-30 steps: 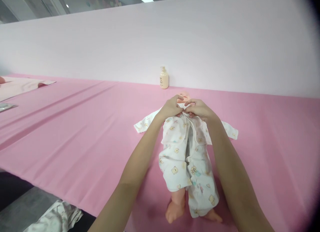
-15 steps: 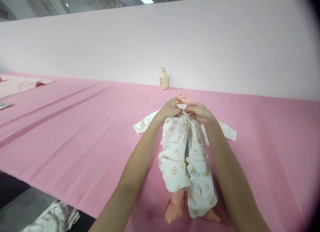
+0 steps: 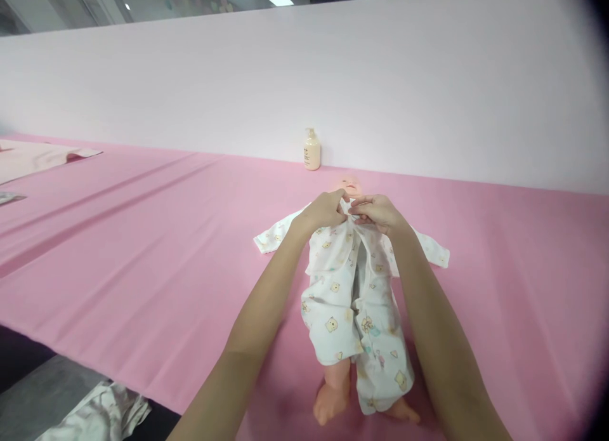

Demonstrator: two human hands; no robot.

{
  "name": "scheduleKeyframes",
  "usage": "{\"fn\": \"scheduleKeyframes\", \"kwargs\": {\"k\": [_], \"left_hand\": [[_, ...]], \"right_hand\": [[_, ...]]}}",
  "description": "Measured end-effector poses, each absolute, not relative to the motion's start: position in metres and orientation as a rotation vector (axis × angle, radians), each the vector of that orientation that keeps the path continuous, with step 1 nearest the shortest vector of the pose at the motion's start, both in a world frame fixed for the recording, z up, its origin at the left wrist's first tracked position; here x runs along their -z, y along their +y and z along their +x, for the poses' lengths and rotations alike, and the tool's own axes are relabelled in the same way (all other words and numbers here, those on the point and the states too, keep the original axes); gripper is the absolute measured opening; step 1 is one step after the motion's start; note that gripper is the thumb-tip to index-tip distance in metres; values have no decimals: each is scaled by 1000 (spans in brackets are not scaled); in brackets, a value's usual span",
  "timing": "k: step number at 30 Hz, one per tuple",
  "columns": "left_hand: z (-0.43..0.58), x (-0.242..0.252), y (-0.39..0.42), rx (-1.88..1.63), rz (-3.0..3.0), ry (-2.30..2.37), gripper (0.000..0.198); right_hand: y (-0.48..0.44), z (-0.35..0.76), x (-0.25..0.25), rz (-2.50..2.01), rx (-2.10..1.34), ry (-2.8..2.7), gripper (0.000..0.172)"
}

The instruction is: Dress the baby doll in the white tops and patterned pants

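A baby doll (image 3: 351,186) lies on its back on a pink-covered table (image 3: 200,238), head toward the wall and bare feet toward me. It wears a white baby jacket (image 3: 328,241) with a small bear print and matching trousers (image 3: 333,320). The sleeves spread out to both sides. My left hand (image 3: 328,209) pinches the jacket's front edge just below the doll's chin. From the other side, my right hand (image 3: 378,212) grips the opposite edge at the neckline, its fingers bent. Below my hands the jacket front gapes. Any fastener between my fingertips is too small to make out.
A cream pump bottle (image 3: 312,150) stands against the white wall (image 3: 304,79) behind the doll's head. Pale pink cloth (image 3: 42,160) lies at the far left of the table. Beyond the table's front edge, crumpled white fabric (image 3: 102,412) sits lower down.
My left fingers have shifted slightly at the neckline, with the hand turned a little. My right hand keeps nearly the same place. The doll and bottle have not moved.
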State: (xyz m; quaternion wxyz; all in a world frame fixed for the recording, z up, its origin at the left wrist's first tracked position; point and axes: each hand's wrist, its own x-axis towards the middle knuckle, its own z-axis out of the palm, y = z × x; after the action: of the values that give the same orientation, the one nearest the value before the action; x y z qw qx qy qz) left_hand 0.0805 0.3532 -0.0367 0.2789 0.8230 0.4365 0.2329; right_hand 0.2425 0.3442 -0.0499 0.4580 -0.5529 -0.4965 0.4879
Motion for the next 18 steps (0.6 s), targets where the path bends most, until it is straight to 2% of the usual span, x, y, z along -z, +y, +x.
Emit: {"fn": "scheduleKeyframes", "kwargs": {"k": [2, 5, 7, 10, 14, 18], "left_hand": [[82, 30, 345, -533, 2265, 1296, 33], [84, 17, 330, -385, 2334, 1407, 10], [86, 10, 322, -257, 2364, 1357, 15], [86, 5, 317, -126, 2396, 1230, 17], [86, 10, 321, -63, 2422, 1164, 21], [88, 12, 321, -33, 2435, 1203, 12]], "right_hand": [[336, 245, 40, -1553, -990, -1425, 8], [320, 246, 21, -1807, -689, -1736, 26], [310, 246, 11, -1889, -698, -1907, 34], [299, 246, 3, -1957, -811, -2087, 37], [296, 245, 4, -2020, -834, -2156, 34], [294, 242, 5, -2042, -886, -2196, 27]]}}
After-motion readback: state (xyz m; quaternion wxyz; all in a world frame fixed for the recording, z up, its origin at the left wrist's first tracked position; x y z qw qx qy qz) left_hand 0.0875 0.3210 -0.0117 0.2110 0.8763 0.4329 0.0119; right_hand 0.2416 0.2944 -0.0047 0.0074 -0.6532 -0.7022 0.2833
